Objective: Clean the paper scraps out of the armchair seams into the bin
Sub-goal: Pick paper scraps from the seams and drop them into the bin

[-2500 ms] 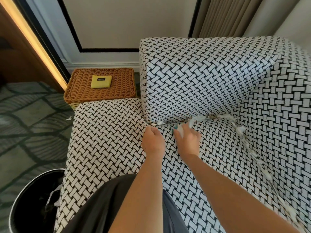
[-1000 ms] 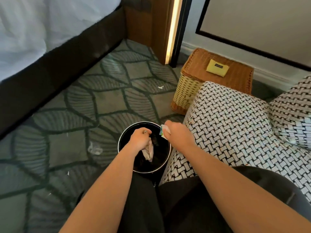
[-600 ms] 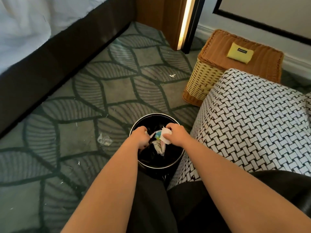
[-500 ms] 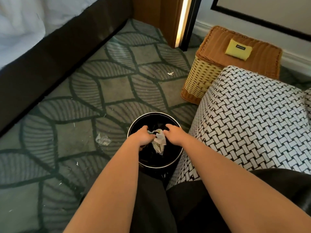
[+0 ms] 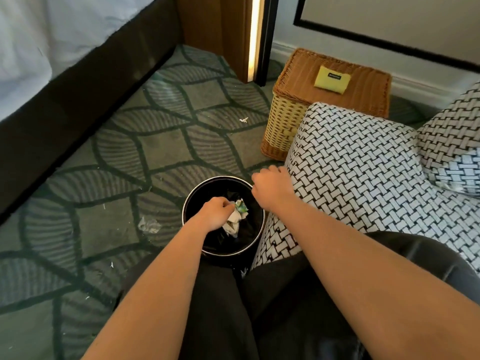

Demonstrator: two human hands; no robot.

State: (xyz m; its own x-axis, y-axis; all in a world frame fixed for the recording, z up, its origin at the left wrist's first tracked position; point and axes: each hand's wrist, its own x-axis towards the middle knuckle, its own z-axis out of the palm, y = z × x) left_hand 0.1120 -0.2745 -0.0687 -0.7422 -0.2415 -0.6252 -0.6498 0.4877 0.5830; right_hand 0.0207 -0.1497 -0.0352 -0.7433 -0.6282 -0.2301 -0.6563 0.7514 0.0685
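A round black bin (image 5: 193, 201) stands on the carpet against the front corner of the black-and-white woven armchair (image 5: 363, 165). My left hand (image 5: 214, 214) is over the bin's mouth, fingers curled, with a crumpled wad of white and green paper scraps (image 5: 235, 219) at its fingertips. My right hand (image 5: 271, 188) hovers above the bin's right rim, fingers curled with nothing visible in them. A small white scrap (image 5: 448, 187) shows at the seat seam on the far right.
A wicker basket (image 5: 291, 118) with a yellow pouch (image 5: 332, 79) on its lid stands behind the armchair arm. A dark bed frame (image 5: 78, 100) runs along the left. Small scraps (image 5: 243, 120) and a clear wrapper (image 5: 148, 226) lie on the patterned carpet.
I turned from the seat seam to the bin with scraps in both hands. In the last half second my right hand let go and rose to the rim; the wad stays at my left fingers.
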